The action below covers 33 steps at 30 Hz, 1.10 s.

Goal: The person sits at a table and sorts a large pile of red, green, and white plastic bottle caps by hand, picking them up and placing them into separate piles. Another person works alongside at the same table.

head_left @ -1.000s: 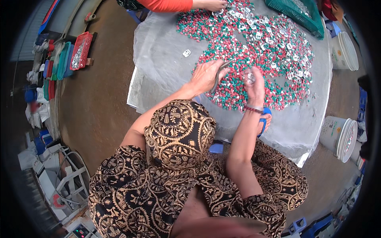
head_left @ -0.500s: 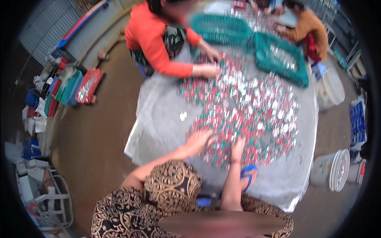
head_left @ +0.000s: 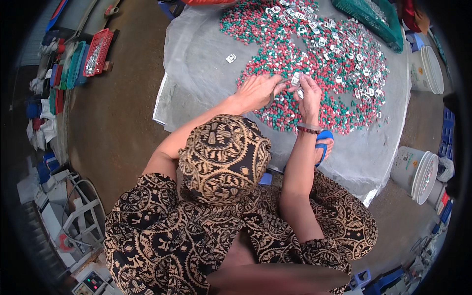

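Observation:
On the grey sheet (head_left: 196, 64) spreads a bed of small red and green pebble-like pieces (head_left: 275, 110), with silver frame-shaped metal pieces (head_left: 322, 41) scattered through it. My right hand (head_left: 309, 96), a bracelet at its wrist, pinches a small silver metal piece (head_left: 296, 78) just over the bed. Close beside it, my left hand (head_left: 254, 92) is closed, knuckles up, around something thin and dark whose kind I cannot make out. One silver piece (head_left: 230, 58) lies apart on bare sheet to the left.
A green plastic basket (head_left: 366, 22) with silver pieces stands at the far right of the sheet. White buckets (head_left: 415, 169) stand on the floor to the right. At left, a red basket (head_left: 100, 51) of silver pieces leans near stacked trays. My sandalled foot (head_left: 322, 147) rests by the sheet's near side.
The view has tilted down, so the co-workers have mostly left it. My two hands have come closer together above the bed, and the right now holds up a silver piece.

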Each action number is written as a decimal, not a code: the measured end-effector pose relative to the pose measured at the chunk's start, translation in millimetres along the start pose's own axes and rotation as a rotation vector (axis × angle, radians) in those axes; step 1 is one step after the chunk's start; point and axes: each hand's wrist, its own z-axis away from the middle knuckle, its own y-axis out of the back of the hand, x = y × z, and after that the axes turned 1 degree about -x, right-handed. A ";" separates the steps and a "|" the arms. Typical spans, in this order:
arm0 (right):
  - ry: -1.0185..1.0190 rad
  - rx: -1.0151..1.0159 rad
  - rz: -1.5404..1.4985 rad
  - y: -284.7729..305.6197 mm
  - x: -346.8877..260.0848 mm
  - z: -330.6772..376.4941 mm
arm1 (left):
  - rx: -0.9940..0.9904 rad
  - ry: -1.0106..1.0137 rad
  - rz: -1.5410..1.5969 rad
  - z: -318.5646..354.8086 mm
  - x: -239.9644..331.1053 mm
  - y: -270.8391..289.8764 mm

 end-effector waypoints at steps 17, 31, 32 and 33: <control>0.183 -0.003 0.859 -56.1 -11.0 12.1 | -0.050 0.104 -0.249 7.0 -9.9 3.3; -0.200 -0.084 0.213 -27.8 14.3 10.5 | -0.250 -0.053 -0.188 4.3 -18.9 6.4; -0.176 -0.134 0.199 -25.5 13.0 9.6 | -0.235 -0.027 -0.193 5.7 -19.3 6.1; -0.188 -0.115 0.178 -24.9 13.6 8.4 | -0.223 0.010 -0.205 6.3 -19.6 5.8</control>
